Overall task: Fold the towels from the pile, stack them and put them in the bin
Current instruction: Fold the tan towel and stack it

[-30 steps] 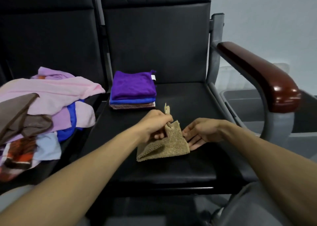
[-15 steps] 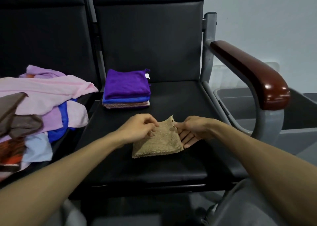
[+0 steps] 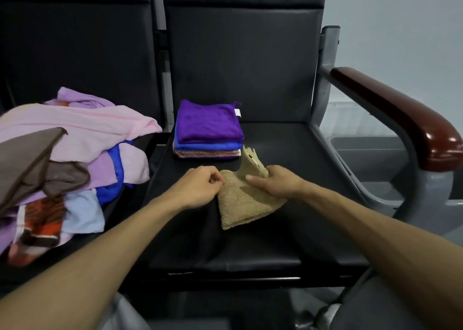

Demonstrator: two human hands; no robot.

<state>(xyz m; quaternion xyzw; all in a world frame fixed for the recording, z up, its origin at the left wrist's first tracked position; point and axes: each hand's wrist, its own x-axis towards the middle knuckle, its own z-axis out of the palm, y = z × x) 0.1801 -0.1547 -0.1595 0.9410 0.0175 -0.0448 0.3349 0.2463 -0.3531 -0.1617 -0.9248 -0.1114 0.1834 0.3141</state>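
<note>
Pinches the tan towel (image 3: 241,202) at its left edge with left hand (image 3: 200,188), grips raised corner in right hand (image 3: 274,183)

Folded tan towel (image 3: 240,202) on seat (image 3: 275,232), corner raised; purple-topped stack (image 3: 209,129) behind; jumbled pile (image 3: 62,154) left.

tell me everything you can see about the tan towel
The tan towel is a fuzzy, terry-like cloth, folded in layers that show at its near edge. It lies on the black seat, in front of the folded stack. The left hand pinches its left corner; the right hand grips its far right part, holding a flap raised.
</note>
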